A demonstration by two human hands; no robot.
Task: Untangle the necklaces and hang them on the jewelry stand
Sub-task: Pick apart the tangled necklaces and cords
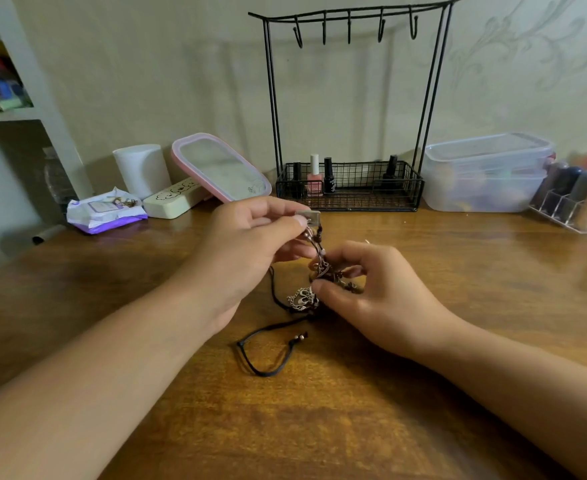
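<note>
Necklaces (pixel 314 271) form one knotted bunch held just above the middle of the wooden table (pixel 354 410), between both hands. How many strands there are cannot be told; beads, a silvery chain piece (pixel 300 298) and dark cord run together. The left hand (pixel 250 244) pinches a small silver rectangular pendant (pixel 308 216) at the top of the bunch, thumb and forefinger pressed on it. The right hand (pixel 371 292) curls round the lower knot, and its fingers hide most of that part. A black cord (pixel 268 355) trails from the bunch down onto the table and loops toward the near edge, ending in two small beads.

Behind the hands, at the far edge against the wall, stands the black wire jewelry stand (pixel 351 98), its five hooks bare, its top bar cut off by the frame at upper right. Nail polish bottles (pixel 314 176) sit in its basket. Left of it lean a pink-rimmed lid (pixel 221 168), a white roll (pixel 142 169), a pale case (pixel 172 200) and a wipes packet (pixel 106 211). Right of it sit a clear plastic box (pixel 486 173), its contents blurred, and a clear organizer (pixel 576 199), cut off by the right border. Bare tabletop lies between the hands and the stand, and across the near side.
</note>
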